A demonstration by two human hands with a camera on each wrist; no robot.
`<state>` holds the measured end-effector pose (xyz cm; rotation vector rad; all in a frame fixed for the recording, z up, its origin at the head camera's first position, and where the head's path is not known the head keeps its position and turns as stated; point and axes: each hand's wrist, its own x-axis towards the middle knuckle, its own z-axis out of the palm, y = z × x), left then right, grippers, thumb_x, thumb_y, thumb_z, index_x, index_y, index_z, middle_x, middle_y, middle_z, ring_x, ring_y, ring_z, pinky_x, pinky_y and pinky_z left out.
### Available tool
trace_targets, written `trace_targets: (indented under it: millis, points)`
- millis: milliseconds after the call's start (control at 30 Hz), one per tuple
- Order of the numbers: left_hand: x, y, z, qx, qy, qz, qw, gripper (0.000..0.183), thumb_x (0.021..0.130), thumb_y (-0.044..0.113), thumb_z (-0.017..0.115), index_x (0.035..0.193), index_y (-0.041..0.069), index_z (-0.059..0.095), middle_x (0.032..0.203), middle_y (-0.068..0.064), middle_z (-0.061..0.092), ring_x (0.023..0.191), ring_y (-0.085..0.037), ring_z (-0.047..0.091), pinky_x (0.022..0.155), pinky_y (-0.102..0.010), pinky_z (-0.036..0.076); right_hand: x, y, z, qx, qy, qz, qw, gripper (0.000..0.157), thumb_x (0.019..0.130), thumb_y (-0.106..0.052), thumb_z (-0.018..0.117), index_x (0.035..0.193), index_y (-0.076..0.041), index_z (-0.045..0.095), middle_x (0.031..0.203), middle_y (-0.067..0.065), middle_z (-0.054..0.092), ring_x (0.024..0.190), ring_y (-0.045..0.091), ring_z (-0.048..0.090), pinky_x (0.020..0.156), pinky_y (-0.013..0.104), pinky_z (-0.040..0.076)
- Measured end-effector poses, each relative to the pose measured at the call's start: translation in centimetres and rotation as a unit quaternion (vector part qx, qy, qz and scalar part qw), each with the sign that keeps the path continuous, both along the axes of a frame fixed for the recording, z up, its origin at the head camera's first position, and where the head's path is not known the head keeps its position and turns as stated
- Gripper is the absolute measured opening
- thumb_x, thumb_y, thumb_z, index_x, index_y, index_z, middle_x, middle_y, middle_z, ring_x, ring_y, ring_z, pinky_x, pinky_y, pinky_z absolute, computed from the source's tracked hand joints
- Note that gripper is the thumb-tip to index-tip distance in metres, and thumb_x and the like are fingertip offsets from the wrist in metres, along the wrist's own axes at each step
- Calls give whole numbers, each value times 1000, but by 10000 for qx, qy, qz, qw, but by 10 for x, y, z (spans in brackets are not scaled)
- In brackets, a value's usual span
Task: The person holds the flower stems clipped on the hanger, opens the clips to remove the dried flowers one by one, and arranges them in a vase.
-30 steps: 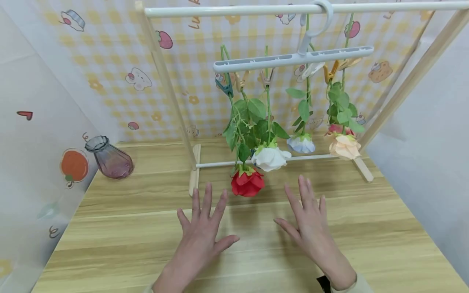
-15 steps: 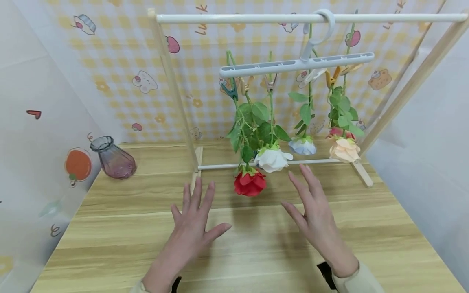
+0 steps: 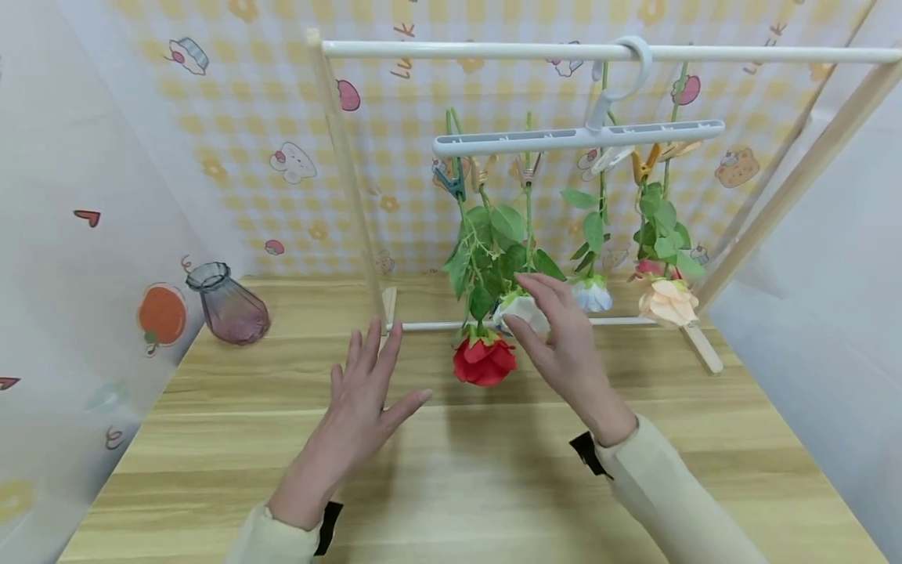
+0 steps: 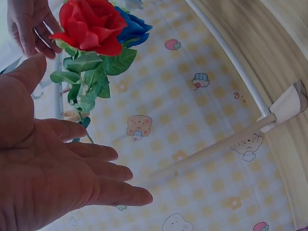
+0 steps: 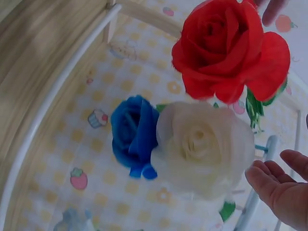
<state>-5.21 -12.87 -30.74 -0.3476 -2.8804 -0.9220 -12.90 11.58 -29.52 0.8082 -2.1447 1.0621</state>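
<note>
Several artificial roses hang upside down from clothespins on a pale grey hanger (image 3: 578, 139). The red rose (image 3: 484, 360) hangs lowest, with a white rose (image 3: 520, 315) right behind it and a blue rose (image 5: 134, 132) beside the white one in the right wrist view. My right hand (image 3: 567, 341) overlaps the white rose in the head view, thumb and fingers spread apart at its edge. Left of the red rose, my left hand (image 3: 362, 399) hovers with fingers spread and nothing in it. A pale blue rose (image 3: 592, 294) and a peach rose (image 3: 668, 301) hang further right.
A wooden rack with a white top rail (image 3: 493, 50) carries the hanger, and a lower white bar (image 3: 430, 326) runs near the table. A purple glass vase (image 3: 232, 305) shows at the left. Printed cloth covers the back.
My right hand has moved left and up to the white rose, its fingers drawing closer together. My left hand has shifted slightly left and up. The head view has tilted up a little.
</note>
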Motion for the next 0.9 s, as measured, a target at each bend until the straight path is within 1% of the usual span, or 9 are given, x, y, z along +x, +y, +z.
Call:
trace_targets:
  millis: [100, 267, 400, 433, 500, 567, 667, 733, 900]
  points:
    - [-6, -2, 0, 113, -38, -25, 9999, 83, 90, 38, 61, 152, 17, 11, 156, -21, 6, 142, -43, -2, 100, -75, 6, -11, -10, 2, -84, -315, 133, 9994, 46, 83, -2, 69, 126, 6, 54, 123, 21, 54, 115, 31, 52, 91, 45, 48]
    - [-23, -5, 6, 419, -47, -169, 9990, 80, 92, 34, 60, 152, 13, 11, 156, -21, 8, 142, -42, 1, 103, -72, 5, -25, -23, 3, -347, -1005, 305, 9939, 43, 89, -8, 64, 129, 4, 52, 121, 21, 53, 109, 30, 55, 91, 42, 50]
    - [-41, -8, 14, 737, 220, -282, 9966, 74, 93, 29, 60, 150, 5, 18, 155, -18, 15, 143, -36, 11, 110, -63, 10, -31, -31, 1, -520, -1451, 298, 9876, 45, 90, -10, 63, 130, 3, 49, 115, 21, 54, 103, 28, 57, 85, 39, 53]
    - [-46, -8, 17, 796, 330, -280, 9959, 73, 93, 28, 59, 149, 3, 20, 155, -17, 18, 143, -34, 14, 111, -59, 13, -32, -33, 1, -562, -1522, 296, 9863, 46, 89, -9, 64, 131, 3, 49, 113, 21, 55, 102, 29, 58, 84, 38, 53]
    - [-54, -8, 22, 943, 551, -245, 9937, 70, 93, 27, 59, 147, 1, 23, 153, -16, 24, 119, -31, 51, 111, -51, 24, -33, -35, -1, -603, -1584, 255, 9852, 47, 88, -8, 65, 131, 3, 48, 110, 20, 56, 98, 28, 60, 81, 38, 54]
    - [-62, -8, 26, 1142, 757, -190, 9904, 67, 94, 26, 59, 146, -1, 27, 150, -16, 31, 114, -28, 56, 110, -44, 30, -34, -37, -2, -660, -1604, 254, 9845, 48, 87, -5, 65, 131, 4, 48, 107, 20, 58, 94, 28, 62, 79, 37, 55]
    - [-74, -6, 32, 1563, 856, -28, 9840, 61, 94, 23, 58, 143, -1, 33, 146, -15, 39, 107, -27, 61, 107, -41, 35, -35, -39, -3, -660, -1519, 252, 9859, 49, 84, 0, 67, 130, 5, 49, 102, 18, 60, 87, 26, 63, 75, 35, 55]
    - [-81, -5, 36, 1963, 777, 74, 9774, 57, 95, 22, 57, 142, -1, 36, 144, -12, 41, 133, -24, 40, 108, -39, 34, -35, -40, -4, -643, -1462, 266, 9868, 49, 84, 2, 67, 129, 5, 49, 97, 17, 61, 82, 24, 63, 71, 32, 55]
    - [-103, 2, 45, 2956, 522, 264, 9535, 51, 96, 22, 55, 141, 3, 40, 141, -10, 47, 128, -20, 48, 102, -30, 41, -34, -42, -5, -560, -1364, 235, 9888, 44, 83, 8, 64, 126, 5, 53, 91, 15, 62, 76, 21, 61, 66, 27, 53]
